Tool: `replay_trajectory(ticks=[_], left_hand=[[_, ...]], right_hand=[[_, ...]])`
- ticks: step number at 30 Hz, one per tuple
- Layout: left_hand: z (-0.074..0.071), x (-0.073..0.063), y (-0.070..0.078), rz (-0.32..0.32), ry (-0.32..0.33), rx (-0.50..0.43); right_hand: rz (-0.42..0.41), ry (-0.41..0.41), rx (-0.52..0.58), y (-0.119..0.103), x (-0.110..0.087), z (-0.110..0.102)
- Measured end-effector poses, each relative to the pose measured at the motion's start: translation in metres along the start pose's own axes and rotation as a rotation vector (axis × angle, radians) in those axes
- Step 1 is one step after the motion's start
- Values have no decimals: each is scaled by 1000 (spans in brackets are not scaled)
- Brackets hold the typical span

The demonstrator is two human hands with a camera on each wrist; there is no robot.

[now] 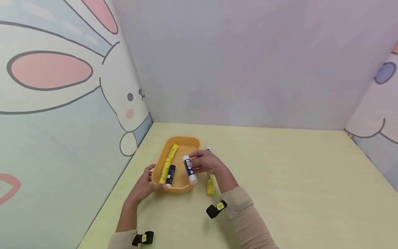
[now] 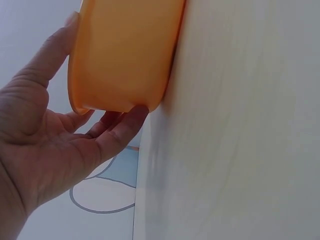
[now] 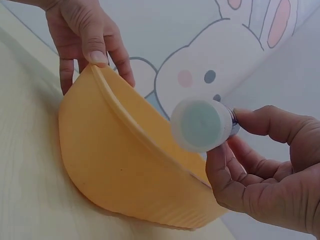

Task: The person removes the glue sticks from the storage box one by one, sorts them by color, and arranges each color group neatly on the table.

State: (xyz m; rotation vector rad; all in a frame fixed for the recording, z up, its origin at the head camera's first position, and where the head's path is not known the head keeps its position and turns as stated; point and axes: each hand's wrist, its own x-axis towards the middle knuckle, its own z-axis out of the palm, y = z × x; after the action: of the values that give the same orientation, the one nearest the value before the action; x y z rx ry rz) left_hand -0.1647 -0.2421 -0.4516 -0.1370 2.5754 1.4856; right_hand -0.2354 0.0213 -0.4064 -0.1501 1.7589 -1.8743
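My right hand point(image 1: 206, 162) pinches a glue stick point(image 1: 190, 169) with a navy label and white ends, held tilted over the right side of an orange plastic basket point(image 1: 183, 139). In the right wrist view its round, pale end point(image 3: 201, 125) faces the camera. My left hand point(image 1: 143, 186) holds the basket's near left corner, thumb at the rim and fingers against the outer wall point(image 2: 120, 75). Inside, along the left, lie two yellow tubes point(image 1: 172, 153) end to end and a navy glue stick point(image 1: 170, 174).
Right of the basket, a yellow tube point(image 1: 210, 186) lies on the pale table point(image 1: 295, 180). Beyond the right hand shows the white end of another stick point(image 1: 208, 148), partly hidden. A wall with rabbit drawings point(image 1: 118, 90) borders the left, and a plain wall point(image 1: 236, 69) the back.
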Motion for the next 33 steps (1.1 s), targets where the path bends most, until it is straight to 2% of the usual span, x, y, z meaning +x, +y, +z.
replay_trajectory(ticks=[7,14,21,28,33], left_hand=[[0,2,0,-2,7,-8],[1,2,-1,-27,15,3],[1,2,0,-33,7,-8],[-2,-1,5,-25,26,35],[-1,-3,6,-33,25,28]], right_hand=[[-7,23,57,4,-3,-14],[-34,81,97,13,-8,-31],[-10,145,141,19,-15,-44],[6,180,168,24,-21,-57],[0,217,174,26,-25,-69]])
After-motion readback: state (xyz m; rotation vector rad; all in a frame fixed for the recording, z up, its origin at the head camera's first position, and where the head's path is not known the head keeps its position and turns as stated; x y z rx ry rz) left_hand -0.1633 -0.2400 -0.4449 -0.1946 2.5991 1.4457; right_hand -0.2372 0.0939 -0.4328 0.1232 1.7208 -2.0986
